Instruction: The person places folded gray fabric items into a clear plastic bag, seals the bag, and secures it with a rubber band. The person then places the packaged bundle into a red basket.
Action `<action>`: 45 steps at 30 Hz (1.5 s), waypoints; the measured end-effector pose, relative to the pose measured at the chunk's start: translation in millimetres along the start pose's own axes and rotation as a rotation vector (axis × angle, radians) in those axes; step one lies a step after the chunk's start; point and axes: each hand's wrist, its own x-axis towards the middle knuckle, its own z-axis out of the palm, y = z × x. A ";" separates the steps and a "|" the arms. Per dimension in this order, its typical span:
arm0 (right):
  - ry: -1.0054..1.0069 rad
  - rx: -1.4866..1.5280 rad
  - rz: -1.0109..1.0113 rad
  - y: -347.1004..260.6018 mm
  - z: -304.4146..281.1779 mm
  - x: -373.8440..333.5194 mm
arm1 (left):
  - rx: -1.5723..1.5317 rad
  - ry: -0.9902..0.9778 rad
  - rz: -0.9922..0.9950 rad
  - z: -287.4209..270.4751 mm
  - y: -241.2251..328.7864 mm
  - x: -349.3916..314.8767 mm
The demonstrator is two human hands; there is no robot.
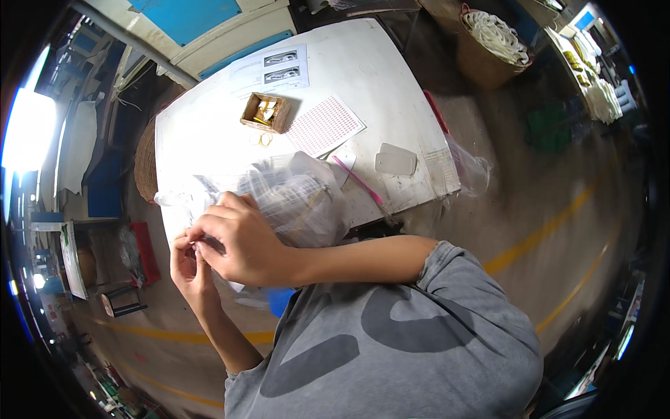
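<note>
My left hand (pixel 190 271) and my right hand (pixel 241 241) meet at the table's near left edge, with fingertips pinched together. Whatever is between the fingertips is too small to make out. Right beside my right hand lies a clear plastic bag (pixel 296 202), bulging with white contents whose kind I cannot tell. More crumpled clear plastic (pixel 183 202) spreads behind my fingers. My right forearm crosses in front of the bag and hides its near side.
On the white table (pixel 391 91) stand a small woven box (pixel 279 115) with yellow bits, a sheet of red stickers (pixel 324 124), a pink pen (pixel 359 181), a pale flat plate (pixel 396 160) and a printed sheet (pixel 285 66). A basket of white coils (pixel 492 52) stands beyond, at right.
</note>
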 end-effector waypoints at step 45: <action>-0.142 -0.192 -0.161 0.7 -77.0 23.7 | -0.036 0.069 0.007 81.9 21.5 10.7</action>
